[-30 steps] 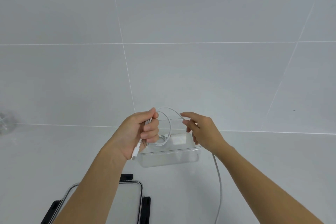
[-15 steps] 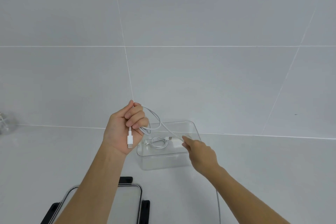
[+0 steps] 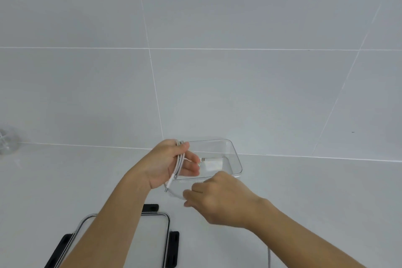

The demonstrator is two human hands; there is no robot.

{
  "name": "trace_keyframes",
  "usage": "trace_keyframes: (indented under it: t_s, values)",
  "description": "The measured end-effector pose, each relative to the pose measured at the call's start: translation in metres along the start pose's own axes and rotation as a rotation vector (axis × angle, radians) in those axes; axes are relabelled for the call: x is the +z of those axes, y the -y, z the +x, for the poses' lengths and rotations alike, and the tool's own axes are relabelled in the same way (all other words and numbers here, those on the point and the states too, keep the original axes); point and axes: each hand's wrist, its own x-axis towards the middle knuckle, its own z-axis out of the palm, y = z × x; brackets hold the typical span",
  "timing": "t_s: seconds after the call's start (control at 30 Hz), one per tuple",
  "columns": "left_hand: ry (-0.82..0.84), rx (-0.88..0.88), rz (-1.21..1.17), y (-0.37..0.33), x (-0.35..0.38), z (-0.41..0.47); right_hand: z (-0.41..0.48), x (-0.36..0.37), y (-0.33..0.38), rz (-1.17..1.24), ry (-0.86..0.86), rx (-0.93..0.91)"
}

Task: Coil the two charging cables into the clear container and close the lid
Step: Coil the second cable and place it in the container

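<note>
The fingers (image 3: 191, 158) of my left hand (image 3: 167, 163) grip several loops of the second cable (image 3: 178, 165) at the near-left corner of the clear container (image 3: 237, 160). My right hand (image 3: 219, 200) pinches its slack run, whose tail trails off under my forearm. The first cable (image 3: 203, 159) looks already inside, so I judge us past halfway: finish coiling, drop it in, then fit the lid (image 3: 167, 235) lying on the tabletop (image 3: 304, 191).

Pale grey tiled wall (image 3: 239, 17), white grout lines, white countertop (image 3: 54, 180)
</note>
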Motion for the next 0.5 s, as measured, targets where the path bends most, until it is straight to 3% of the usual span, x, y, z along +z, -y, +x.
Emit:
trace_keyframes:
  t_s: [0.17,0.4,0.5]
  values:
    - [0.146,-0.051,0.327,-0.001,0.003,-0.005,-0.003,-0.013,-0.012,0.074,-0.230,0.004]
    - [0.260,-0.005,0.681,-0.004,0.014,-0.012,-0.003,-0.022,-0.025,0.066,-0.294,0.246]
    - [0.265,0.003,0.631,-0.004,0.015,-0.012,-0.001,-0.032,-0.030,0.155,-0.235,0.442]
